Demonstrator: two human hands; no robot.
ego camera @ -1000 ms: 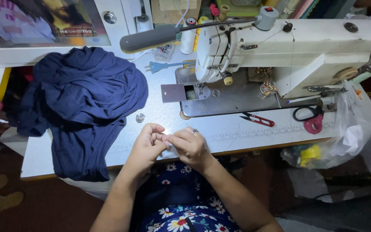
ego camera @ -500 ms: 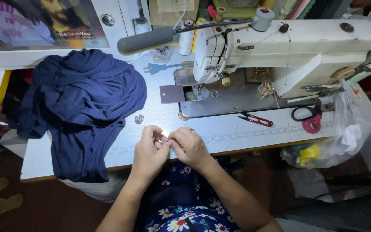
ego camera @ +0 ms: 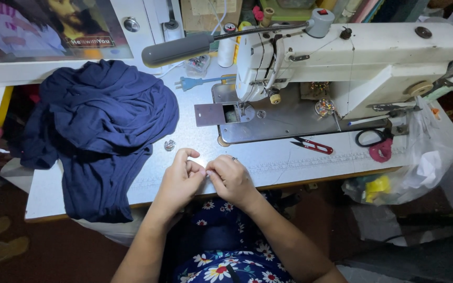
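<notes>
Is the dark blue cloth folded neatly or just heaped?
Heaped. The dark blue cloth lies bunched in loose wrinkles on the table, one part hanging over the front edge.

bare table strip [ego camera: 289, 165] ahead of both hands; navy cloth [ego camera: 100, 131] blocks the left, sewing machine [ego camera: 342, 57] and red snips [ego camera: 313, 145] crowd beyond.

So there's a big navy blue cloth [ego camera: 100, 131] heaped on the left part of the surface [ego camera: 300, 165], hanging over the front edge. A cream sewing machine [ego camera: 352, 57] sits along the back right, with a grey lamp arm [ego camera: 179, 50] sticking out over it. Red thread snips [ego camera: 313, 145] lie just in front of the machine's metal base, black and pink scissors [ego camera: 376, 144] further right. A small metal bobbin [ego camera: 169, 144] rests beside the cloth, and a clear plastic bag [ego camera: 410, 173] hangs off the right front corner.
</notes>
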